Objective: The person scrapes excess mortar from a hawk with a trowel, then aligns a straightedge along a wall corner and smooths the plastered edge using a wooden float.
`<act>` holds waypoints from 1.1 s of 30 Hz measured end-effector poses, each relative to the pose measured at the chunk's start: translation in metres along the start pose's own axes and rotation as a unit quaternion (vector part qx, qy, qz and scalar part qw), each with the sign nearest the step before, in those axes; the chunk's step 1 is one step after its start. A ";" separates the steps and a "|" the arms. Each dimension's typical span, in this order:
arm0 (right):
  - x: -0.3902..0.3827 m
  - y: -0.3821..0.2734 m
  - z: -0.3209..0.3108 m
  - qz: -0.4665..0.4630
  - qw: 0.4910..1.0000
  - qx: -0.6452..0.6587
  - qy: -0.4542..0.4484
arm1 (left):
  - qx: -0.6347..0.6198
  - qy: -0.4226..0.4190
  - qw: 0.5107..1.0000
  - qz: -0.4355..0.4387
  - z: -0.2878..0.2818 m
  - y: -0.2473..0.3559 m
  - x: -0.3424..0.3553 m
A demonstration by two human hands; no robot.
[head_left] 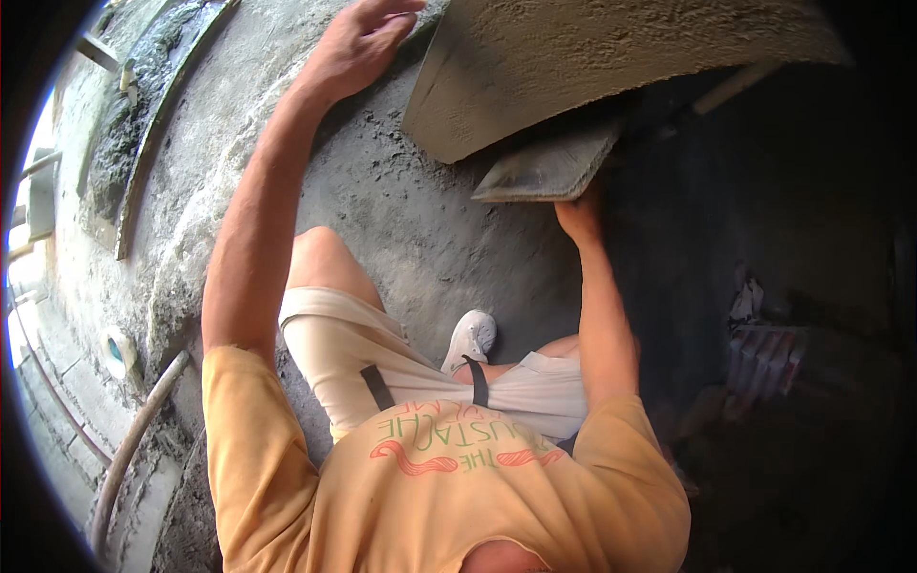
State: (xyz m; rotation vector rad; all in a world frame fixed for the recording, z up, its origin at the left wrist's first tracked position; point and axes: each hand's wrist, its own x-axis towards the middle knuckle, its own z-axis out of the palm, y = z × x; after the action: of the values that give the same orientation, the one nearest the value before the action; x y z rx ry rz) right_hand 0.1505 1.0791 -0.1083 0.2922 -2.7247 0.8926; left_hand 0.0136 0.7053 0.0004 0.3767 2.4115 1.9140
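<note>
My right hand [581, 212] grips a flat, grey plastering trowel [554, 167] from below. The trowel's blade hides most of the fingers and the handle. Just under the rough edge of a wet-looking, mortar-coated slab [573, 72], the blade is tilted; I cannot tell whether it touches the slab. At the top of the picture, my left hand [368, 38] reaches out left of the slab, fingers loosely spread and partly cut off by the frame. Nothing shows in that hand.
Rough grey cement ground [373, 201] lies around my legs. Wet mortar [143, 105] sits on a board at the upper left. A curved pipe or hose [134, 449] runs along the lower left. In the dark right side stands a light-coloured crate-like thing [764, 358].
</note>
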 end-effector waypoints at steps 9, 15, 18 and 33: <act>0.017 -0.073 0.003 0.059 0.983 0.176 0.018 | -0.064 -0.067 0.993 0.076 0.019 -0.023 0.011; 0.018 -0.033 0.037 0.110 0.965 0.236 -0.034 | -0.046 -0.065 0.995 0.061 0.022 0.001 0.011; 0.017 0.016 0.078 0.154 0.962 0.210 -0.086 | -0.045 -0.061 0.989 0.126 0.023 -0.014 0.014; -0.005 0.125 0.049 0.215 0.971 0.102 0.011 | -0.120 -0.084 0.988 0.048 0.037 -0.001 0.023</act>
State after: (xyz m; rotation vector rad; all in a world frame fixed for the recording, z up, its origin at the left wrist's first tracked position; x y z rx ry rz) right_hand 0.1125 1.1490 -0.2163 -0.2853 -2.7229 1.2805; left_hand -0.0024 0.7455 -0.0066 0.6204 2.0668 2.0869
